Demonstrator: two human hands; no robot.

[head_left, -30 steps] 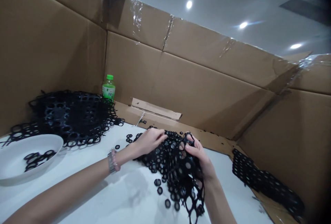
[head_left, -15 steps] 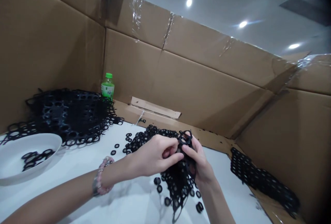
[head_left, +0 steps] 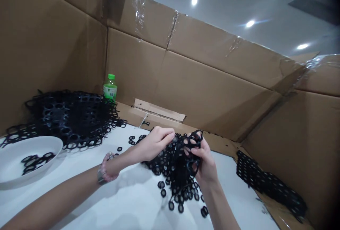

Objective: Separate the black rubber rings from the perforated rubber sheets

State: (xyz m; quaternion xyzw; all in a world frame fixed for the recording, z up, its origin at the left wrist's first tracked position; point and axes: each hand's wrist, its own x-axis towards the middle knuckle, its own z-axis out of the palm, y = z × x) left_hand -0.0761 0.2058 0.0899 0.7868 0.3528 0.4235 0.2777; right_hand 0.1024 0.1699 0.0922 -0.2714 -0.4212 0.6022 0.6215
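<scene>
My right hand [head_left: 205, 161] grips a floppy black rubber sheet full of round holes [head_left: 181, 169], with the thumb on its near side. The sheet droops from the fingers over a heap of small black rubber rings [head_left: 156, 164]. Left of it, my left hand [head_left: 158, 142] hovers above the heap with thumb and fingers pinched together. Whatever may be between those fingertips is hidden. Loose rings [head_left: 171, 206] lie scattered on the white tabletop [head_left: 127, 194] in front of the heap.
On the left, a white bowl [head_left: 57, 148] holds several black ring pieces. Behind it is a large pile of holed black sheets [head_left: 77, 116], beside a green-capped bottle [head_left: 110, 90]. Another holed sheet [head_left: 271, 184] lies at right. Cardboard walls [head_left: 212, 84] surround the table.
My left hand came right to the sheet in my right hand, then drew back left over the heap. The right hand kept its hold, and the hanging sheet shifted.
</scene>
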